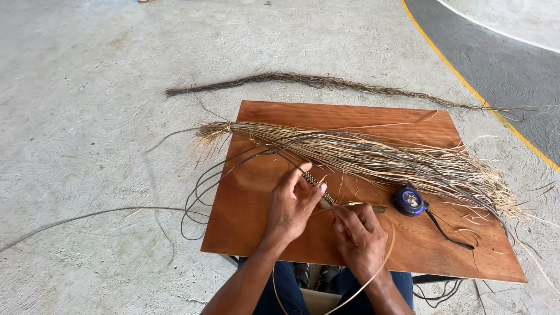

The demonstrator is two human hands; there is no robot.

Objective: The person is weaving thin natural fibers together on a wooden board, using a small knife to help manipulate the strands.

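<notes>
Here both hands' fingers closed: left hand [293, 204] grips woven strip [319, 189], right hand [360, 233] pinches strand [357, 204].

Narrow woven strip [319, 189], dark-and-pale pattern, lying diagonal on board; pale flat strand [373, 274] curling from its end.

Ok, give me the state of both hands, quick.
Left hand: closed, fingers pinching the woven strip over the wooden board.
Right hand: closed on the pale cane strand at the strip's near end.
</notes>
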